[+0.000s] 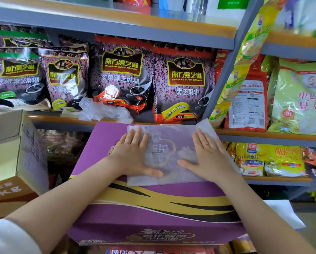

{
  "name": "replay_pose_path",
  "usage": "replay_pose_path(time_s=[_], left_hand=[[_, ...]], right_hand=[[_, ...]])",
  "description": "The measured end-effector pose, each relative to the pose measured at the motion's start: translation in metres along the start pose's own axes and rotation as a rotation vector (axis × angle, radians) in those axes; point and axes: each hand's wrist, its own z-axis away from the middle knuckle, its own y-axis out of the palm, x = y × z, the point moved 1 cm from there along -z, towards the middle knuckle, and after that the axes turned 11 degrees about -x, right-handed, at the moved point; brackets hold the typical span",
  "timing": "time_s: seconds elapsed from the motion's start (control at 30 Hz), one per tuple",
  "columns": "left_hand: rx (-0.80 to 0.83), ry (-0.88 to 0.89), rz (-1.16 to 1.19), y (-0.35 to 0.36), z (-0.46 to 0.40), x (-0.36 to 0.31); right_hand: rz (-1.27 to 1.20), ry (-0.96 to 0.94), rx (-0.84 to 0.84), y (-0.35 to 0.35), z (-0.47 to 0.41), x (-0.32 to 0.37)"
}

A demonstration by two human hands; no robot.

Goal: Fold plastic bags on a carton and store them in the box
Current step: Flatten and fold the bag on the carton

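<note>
A person stands at a shop shelf with both bare hands flat on a thin, translucent plastic bag point(169, 153) spread over the far end of a purple and gold carton point(153, 213). The left hand point(133, 153) presses the bag's left part, fingers straight and slightly spread, thumb pointing inward; the right hand point(208, 158) presses the right part the same way. Neither hand grasps anything; both simply lie open on the film. The bag looks flattened rather than folded, with its far right corner hanging past the carton's edge toward the shelf. A heap of crumpled clear bags point(104, 111) waits on the orange-edged shelf point(62, 119) just behind the carton, in front of black sesame packets point(119, 77). An open cardboard box point(8, 143) stands to the left (probably the place for the finished bags). The risks seem small but real: the slick film could slide on the glossy carton when one hand lifts to make a fold, trapped air could puff the bag and spoil the crease, and the overhanging corner could snag or drag the bag askew. Keeping one palm down while folding would likely hold it.
</note>
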Motion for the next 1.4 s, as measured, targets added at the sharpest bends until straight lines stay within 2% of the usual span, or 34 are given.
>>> replay_pose_path(time_s=[0.13,0.2,0.27,0.3,0.33,0.4,0.47,0.5,0.63,0.83,0.9,0.97,1.0,1.07,1.1,1.17,1.27,1.4], left_hand=[[0.007,-0.074,-0.027,-0.011,-0.001,-0.008],[-0.131,-0.064,-0.002,-0.016,-0.001,-0.028],[-0.295,0.030,0.050,-0.013,-0.002,-0.057],[-0.313,0.070,0.088,-0.010,-0.003,-0.072],[-0.291,0.087,0.110,-0.006,-0.003,-0.082],[-0.222,0.053,0.118,0.005,-0.004,-0.092],[-0.214,0.023,0.106,0.010,-0.005,-0.091],[-0.210,0.021,0.098,0.012,-0.006,-0.090],[-0.187,-0.011,0.065,0.014,-0.005,-0.091],[-0.171,-0.009,0.057,0.012,-0.004,-0.091],[-0.162,-0.014,0.183,0.004,-0.001,-0.088],[-0.271,-0.122,0.500,-0.013,-0.001,-0.073],[-0.373,-0.180,0.612,-0.021,-0.002,-0.060],[-0.555,-0.256,0.618,-0.031,-0.009,-0.027],[-0.583,-0.278,0.565,-0.032,-0.015,-0.010],[-0.518,-0.313,0.471,-0.031,-0.027,0.018],[-0.363,-0.283,0.349,-0.024,-0.043,0.039],[-0.338,-0.234,0.271,-0.017,-0.052,0.048]], right_hand=[[-0.072,0.038,0.081,0.004,0.002,-0.006],[-0.080,0.035,0.088,0.004,0.001,-0.005],[-0.098,0.051,0.138,0.004,-0.001,-0.008],[-0.116,0.068,0.159,0.002,-0.002,-0.010],[-0.143,0.090,0.148,0.000,-0.003,-0.012],[-0.154,0.109,-0.022,-0.008,-0.010,-0.015],[-0.081,0.049,-0.211,-0.011,-0.021,-0.017],[-0.068,0.005,-0.225,-0.008,-0.027,-0.018],[-0.138,-0.059,0.020,0.014,-0.053,-0.032],[-0.083,-0.096,0.112,0.015,-0.070,-0.040],[-0.028,-0.088,0.068,0.010,-0.066,-0.035],[-0.011,-0.164,-0.115,-0.002,-0.054,-0.020],[-0.095,-0.211,-0.181,-0.010,-0.045,-0.009],[-0.350,-0.285,-0.147,-0.026,-0.027,0.018],[-0.424,-0.338,-0.099,-0.031,-0.019,0.033],[-0.423,-0.446,-0.031,-0.032,-0.009,0.056],[-0.347,-0.462,0.060,-0.022,-0.004,0.072],[-0.220,-0.463,0.034,-0.007,0.001,0.076]])
